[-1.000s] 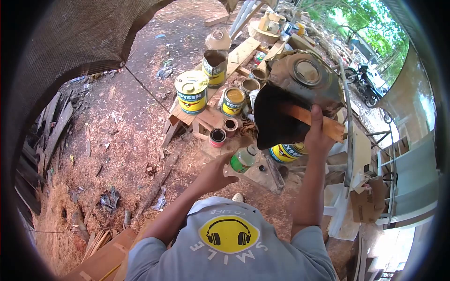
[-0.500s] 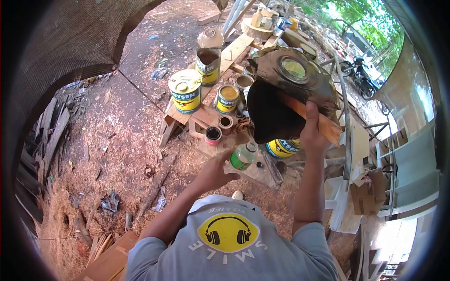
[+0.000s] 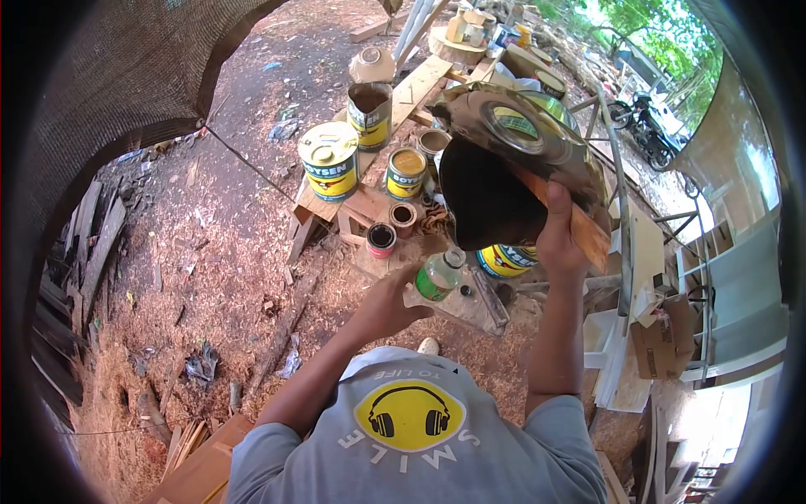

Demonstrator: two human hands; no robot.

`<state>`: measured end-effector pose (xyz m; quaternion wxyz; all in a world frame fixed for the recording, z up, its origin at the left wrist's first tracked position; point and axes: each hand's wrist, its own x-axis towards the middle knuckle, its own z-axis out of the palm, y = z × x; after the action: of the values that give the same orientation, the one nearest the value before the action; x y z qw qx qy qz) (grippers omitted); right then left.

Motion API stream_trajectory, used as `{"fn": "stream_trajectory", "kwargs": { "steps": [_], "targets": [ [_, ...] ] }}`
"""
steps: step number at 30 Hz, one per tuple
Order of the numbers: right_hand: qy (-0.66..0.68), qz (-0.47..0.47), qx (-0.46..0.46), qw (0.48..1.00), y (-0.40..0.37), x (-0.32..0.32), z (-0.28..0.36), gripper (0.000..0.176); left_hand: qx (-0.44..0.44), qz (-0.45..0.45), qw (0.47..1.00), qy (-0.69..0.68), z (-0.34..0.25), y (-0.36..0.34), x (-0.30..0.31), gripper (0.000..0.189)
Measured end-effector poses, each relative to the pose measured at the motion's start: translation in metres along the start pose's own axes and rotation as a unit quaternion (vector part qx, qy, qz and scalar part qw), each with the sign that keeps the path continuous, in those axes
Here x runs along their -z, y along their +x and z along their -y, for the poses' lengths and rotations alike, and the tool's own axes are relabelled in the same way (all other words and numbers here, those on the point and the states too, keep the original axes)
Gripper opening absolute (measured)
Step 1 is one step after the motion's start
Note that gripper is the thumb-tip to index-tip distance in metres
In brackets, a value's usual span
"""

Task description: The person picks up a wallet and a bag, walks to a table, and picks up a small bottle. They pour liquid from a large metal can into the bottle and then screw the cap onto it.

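Note:
My right hand (image 3: 561, 235) is closed on a big paint-stained can (image 3: 579, 155), held up and tilted, its dark hollow mouth facing me. A flat wooden stick (image 3: 592, 238) lies against the can's rim, pinned under my thumb. My left hand (image 3: 390, 301) is beside a clear plastic bottle with a green label (image 3: 439, 277), thumb and fingers spread apart, fingertips right at the bottle's side. The bottle stands upright on a board (image 3: 474, 311), with a small dark cap (image 3: 465, 291) close by it.
Beyond the bottle stand a red-labelled small can (image 3: 381, 241), a small brown can (image 3: 403, 218) and several yellow-labelled paint cans (image 3: 329, 172). Another paint can (image 3: 507, 261) sits below the raised one. A metal frame (image 3: 623, 210) rises at right. Wood shavings (image 3: 201, 277) cover the ground.
The raised can has tipped a little further, its mouth and round end turning slightly. My left hand stays beside the bottle, with little movement.

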<state>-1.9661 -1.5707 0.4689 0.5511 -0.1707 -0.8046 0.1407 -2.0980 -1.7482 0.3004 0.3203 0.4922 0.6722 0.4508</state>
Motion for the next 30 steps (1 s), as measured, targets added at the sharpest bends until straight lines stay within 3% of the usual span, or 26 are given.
{"fn": "stream_trajectory", "kwargs": {
  "steps": [3, 30],
  "targets": [
    [0.028, 0.017, 0.022, 0.999, 0.003, 0.000, 0.004, 0.013, -0.013, -0.005, 1.000, 0.003, 0.003, 0.001, -0.002, 0.080],
    [0.038, -0.012, 0.165, 0.985, 0.020, -0.004, 0.004, 0.020, 0.001, 0.004, 1.000, -0.008, -0.015, 0.007, 0.004, 0.075]
  ]
}}
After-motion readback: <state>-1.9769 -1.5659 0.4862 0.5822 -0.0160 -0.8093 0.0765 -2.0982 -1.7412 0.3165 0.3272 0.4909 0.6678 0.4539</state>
